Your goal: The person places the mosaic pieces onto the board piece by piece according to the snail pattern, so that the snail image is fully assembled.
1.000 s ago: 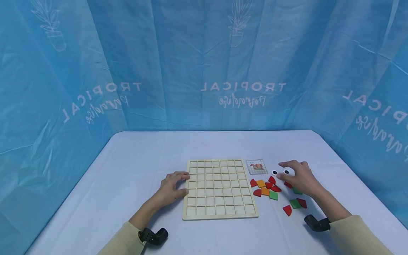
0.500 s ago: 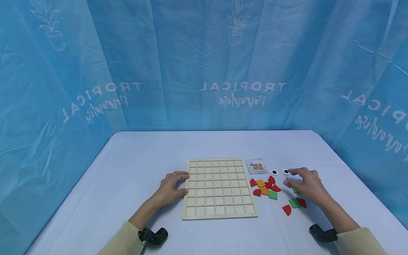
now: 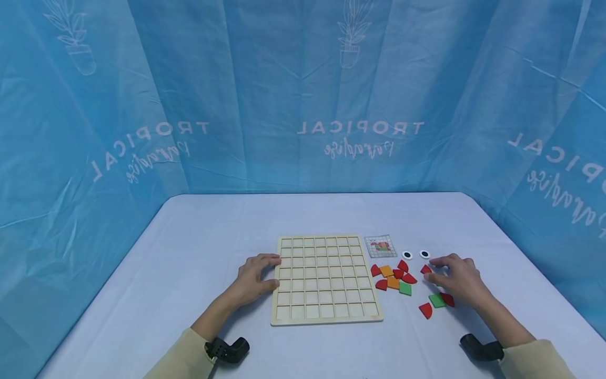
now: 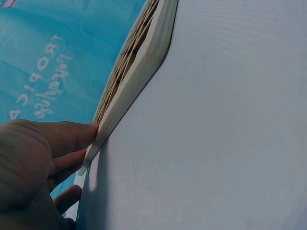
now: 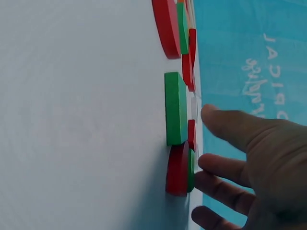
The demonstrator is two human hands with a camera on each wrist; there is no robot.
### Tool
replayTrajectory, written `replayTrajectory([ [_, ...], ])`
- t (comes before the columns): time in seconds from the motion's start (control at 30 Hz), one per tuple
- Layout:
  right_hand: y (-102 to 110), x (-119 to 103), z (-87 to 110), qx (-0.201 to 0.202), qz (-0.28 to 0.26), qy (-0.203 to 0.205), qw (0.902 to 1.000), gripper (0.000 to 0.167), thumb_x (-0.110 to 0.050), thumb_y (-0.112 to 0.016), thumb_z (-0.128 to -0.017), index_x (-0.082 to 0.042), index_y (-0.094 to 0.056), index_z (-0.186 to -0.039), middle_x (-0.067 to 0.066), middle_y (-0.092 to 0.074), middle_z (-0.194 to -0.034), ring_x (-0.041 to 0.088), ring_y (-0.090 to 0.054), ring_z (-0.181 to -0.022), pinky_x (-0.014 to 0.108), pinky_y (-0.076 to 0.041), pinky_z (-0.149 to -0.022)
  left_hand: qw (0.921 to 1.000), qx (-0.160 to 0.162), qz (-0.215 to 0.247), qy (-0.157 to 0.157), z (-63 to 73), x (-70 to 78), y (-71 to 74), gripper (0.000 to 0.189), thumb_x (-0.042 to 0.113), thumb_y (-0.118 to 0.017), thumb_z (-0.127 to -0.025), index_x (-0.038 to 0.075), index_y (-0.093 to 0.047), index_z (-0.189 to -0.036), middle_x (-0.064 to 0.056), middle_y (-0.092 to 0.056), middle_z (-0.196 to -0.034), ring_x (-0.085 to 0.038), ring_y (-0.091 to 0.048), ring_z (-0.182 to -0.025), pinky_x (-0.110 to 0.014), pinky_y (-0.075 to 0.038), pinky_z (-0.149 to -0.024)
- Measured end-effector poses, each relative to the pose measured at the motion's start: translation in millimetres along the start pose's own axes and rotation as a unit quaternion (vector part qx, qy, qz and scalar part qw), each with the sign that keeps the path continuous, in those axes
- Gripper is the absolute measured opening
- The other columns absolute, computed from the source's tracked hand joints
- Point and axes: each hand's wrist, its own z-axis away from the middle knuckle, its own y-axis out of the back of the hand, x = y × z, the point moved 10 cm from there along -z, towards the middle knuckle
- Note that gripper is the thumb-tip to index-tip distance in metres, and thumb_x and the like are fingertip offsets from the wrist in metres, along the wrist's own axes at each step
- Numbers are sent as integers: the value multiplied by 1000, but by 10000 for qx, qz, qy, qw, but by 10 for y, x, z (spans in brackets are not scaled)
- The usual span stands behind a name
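Note:
A pale wooden grid board lies flat on the table. My left hand rests against its left edge, thumb and fingertips spread along the frame; the left wrist view has the thumb right at the rim. On the right, my right hand hovers with thumb and fingers parted and nothing between them. Its fingertips are beside a red quarter-round tile. Nearer me lie a green square tile and a red tile. A second green tile, hidden under the hand in the head view, shows in the right wrist view.
Two white discs with black centres lie beyond the tiles. A printed picture card sits at the board's upper right. Several red, orange and green tiles cluster beside the board; a red quarter-round lies apart. Blue curtains surround the table.
My right hand has drawn back to the right and towards me, away from the two discs, uncovering them and the red tile. The left hand has stayed at the board's edge.

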Motion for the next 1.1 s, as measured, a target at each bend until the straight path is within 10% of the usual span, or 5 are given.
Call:
replayTrajectory([
  [1.1,-58,-145,-27,76,-99,469,9988,41,-24,-79,-73,-9,-69,-110,18,-58,-114,32,-44,-102,31,-50,-66,10000,20,4,-34,0,9,0,45,14,-69,-81,8,-58,-125,-6,-50,-138,-32,-34,-132,-56,-18,-108],
])
